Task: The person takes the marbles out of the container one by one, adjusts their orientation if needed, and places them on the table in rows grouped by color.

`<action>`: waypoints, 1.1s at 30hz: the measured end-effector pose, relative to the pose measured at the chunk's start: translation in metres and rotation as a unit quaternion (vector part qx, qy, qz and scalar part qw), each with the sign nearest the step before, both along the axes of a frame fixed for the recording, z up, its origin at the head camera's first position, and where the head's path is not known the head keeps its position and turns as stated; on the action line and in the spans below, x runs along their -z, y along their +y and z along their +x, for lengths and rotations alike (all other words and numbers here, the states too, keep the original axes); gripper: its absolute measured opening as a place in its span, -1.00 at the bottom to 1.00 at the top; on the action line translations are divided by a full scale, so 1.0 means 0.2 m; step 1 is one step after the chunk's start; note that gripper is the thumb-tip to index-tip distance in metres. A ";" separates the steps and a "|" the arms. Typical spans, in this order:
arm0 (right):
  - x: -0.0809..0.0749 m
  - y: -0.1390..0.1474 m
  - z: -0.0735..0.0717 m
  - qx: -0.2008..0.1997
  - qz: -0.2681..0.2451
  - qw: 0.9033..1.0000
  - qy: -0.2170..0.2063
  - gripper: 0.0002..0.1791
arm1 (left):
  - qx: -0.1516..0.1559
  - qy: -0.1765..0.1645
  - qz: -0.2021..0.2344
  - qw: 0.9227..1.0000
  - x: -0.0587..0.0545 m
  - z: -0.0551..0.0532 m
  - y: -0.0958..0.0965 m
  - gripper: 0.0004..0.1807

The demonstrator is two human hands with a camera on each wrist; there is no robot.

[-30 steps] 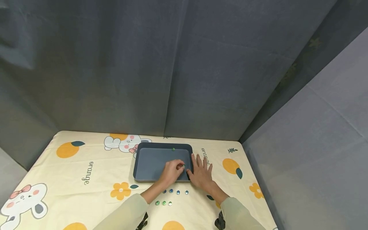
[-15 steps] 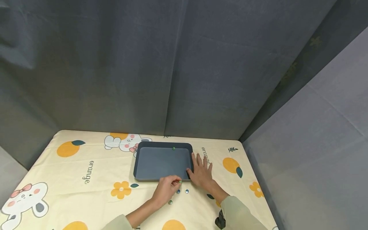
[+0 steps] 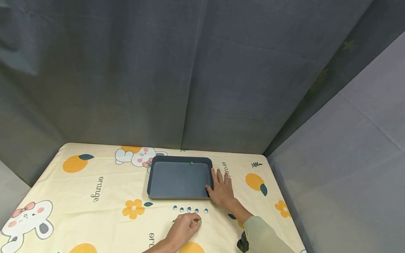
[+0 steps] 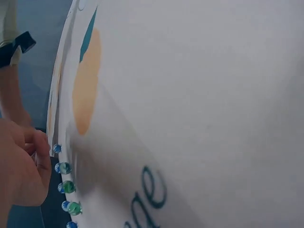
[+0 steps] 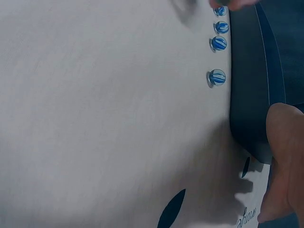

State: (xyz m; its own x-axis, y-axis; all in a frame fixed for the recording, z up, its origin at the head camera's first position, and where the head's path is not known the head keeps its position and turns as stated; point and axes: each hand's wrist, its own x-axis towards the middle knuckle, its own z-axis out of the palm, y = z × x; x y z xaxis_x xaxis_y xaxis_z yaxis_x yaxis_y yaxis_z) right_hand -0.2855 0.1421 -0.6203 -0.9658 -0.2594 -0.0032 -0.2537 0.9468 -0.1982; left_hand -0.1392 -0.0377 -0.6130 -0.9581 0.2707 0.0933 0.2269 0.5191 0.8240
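Observation:
My left hand (image 3: pixel 182 230) pinches a green marble (image 3: pixel 199 221) between thumb and fingertips, low over the cloth at the right end of a row of green marbles. That hand hides most of the row in the head view; in the left wrist view several green marbles (image 4: pixel 69 186) show beside it. A row of several blue marbles (image 3: pixel 189 209) lies just beyond, along the near side of a dark grey tray (image 3: pixel 180 197). My right hand (image 3: pixel 222 191) rests with spread fingers at the tray's right edge, its thumb over the rim. Inside the tray, near the far wall, sits another green marble (image 3: pixel 191 163).
A cream cloth (image 3: pixel 110 225) printed with oranges, flowers and rabbits covers the table. Grey curtains (image 3: pixel 126 88) hang behind the table and along its right side.
The left hand has come out of the tray toward the person, carrying the green marble past the blue row to the green row. The right hand has stayed at the tray's edge.

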 end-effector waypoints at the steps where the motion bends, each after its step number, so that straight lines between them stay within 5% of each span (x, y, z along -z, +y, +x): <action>1: 0.00 0.00 0.00 -0.001 0.000 1.000 0.001 -0.14 | -0.001 0.002 -0.006 1.000 0.01 0.01 0.00 -0.87; 11: -0.03 0.00 0.01 0.002 -0.005 1.000 -0.004 -0.15 | -0.003 -0.021 -0.024 0.999 0.05 0.05 0.04 -0.88; 21: -0.03 -0.01 0.01 -0.002 -0.004 1.000 -0.002 -0.15 | 0.005 -0.008 -0.069 0.998 0.07 0.07 0.03 -0.88; 33: -0.02 0.00 0.01 -0.002 0.005 1.000 0.001 -0.16 | 0.015 0.069 -0.080 0.994 0.09 0.05 0.03 -0.91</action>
State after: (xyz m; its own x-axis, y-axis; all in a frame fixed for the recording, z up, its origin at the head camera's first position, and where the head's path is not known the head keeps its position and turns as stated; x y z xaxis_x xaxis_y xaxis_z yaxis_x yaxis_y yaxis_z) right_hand -0.2841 0.1416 -0.6170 -0.9645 -0.2640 -0.0039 -0.2586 0.9475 -0.1883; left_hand -0.1286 -0.0324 -0.6306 -0.9306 0.3210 0.1761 0.3490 0.6325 0.6914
